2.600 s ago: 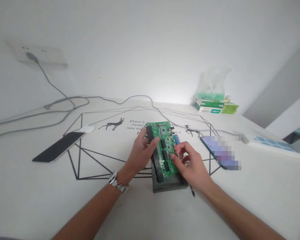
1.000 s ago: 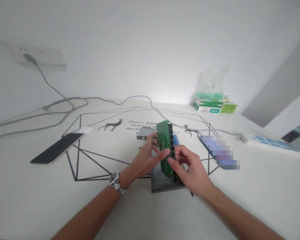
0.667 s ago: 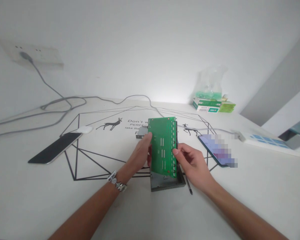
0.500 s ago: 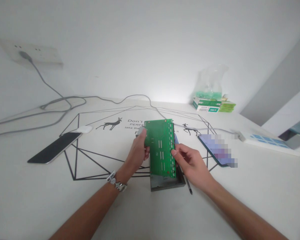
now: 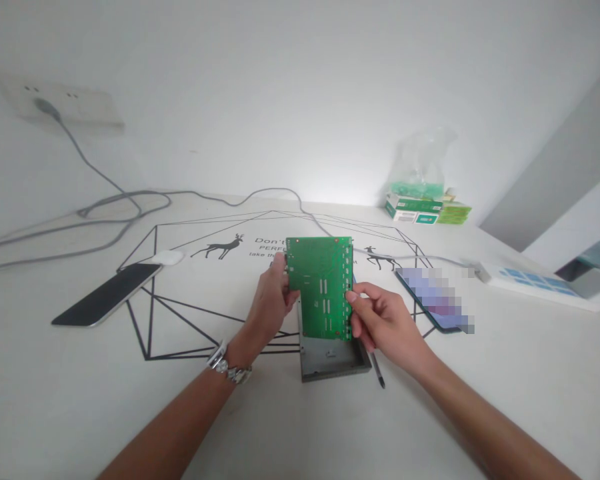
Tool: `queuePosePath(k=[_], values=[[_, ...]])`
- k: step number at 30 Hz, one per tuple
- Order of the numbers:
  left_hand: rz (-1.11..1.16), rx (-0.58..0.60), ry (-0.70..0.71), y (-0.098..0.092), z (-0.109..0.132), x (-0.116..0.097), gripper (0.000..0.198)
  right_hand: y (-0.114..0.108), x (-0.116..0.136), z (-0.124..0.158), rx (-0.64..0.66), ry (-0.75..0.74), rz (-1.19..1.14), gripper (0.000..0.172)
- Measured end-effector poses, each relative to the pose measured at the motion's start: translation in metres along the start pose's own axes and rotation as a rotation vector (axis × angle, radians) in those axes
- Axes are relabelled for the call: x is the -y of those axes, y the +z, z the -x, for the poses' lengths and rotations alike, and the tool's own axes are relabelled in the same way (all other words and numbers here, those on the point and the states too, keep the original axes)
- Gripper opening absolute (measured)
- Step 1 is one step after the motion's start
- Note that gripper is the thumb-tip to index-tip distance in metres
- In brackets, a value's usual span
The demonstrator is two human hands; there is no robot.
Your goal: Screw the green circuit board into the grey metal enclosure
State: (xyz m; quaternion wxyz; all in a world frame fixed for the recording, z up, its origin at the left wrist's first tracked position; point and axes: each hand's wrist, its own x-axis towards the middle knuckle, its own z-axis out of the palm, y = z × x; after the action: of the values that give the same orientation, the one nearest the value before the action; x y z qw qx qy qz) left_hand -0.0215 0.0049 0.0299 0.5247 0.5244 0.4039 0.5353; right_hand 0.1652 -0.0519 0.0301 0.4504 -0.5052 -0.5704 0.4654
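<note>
The scene is bright and evenly lit by soft, diffuse light, with a pale glow blooming on the white wall (image 5: 325, 133) just above the far edge of the table (image 5: 80, 400). Only faint, soft-edged shadows lie under the left hand (image 5: 271, 305), the right hand (image 5: 385, 327) and the grey case (image 5: 330, 361). The green circuit board (image 5: 325, 293) at centre is fairly crisp, while the wall socket (image 5: 70, 110) at the left smears and bends with wide-angle distortion, and the phone (image 5: 437, 299) at the right is masked by pixel blocks.
</note>
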Motion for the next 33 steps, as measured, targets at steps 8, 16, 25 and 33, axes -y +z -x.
queuePosePath(k=[8,16,25,33], values=[[0.061,-0.033,0.077,-0.003,0.001,0.000,0.067,-0.001,0.005,-0.001,0.043,0.058,-0.156,0.040],[0.078,-0.004,0.088,-0.004,0.003,0.001,0.057,-0.001,0.003,0.000,0.055,0.028,-0.232,0.033],[0.223,0.349,0.115,-0.005,0.012,-0.006,0.056,0.005,-0.002,0.000,0.086,0.087,-0.201,0.042],[0.199,0.603,0.103,0.002,0.021,-0.011,0.073,0.002,-0.008,0.006,0.096,0.045,-0.122,0.058]])
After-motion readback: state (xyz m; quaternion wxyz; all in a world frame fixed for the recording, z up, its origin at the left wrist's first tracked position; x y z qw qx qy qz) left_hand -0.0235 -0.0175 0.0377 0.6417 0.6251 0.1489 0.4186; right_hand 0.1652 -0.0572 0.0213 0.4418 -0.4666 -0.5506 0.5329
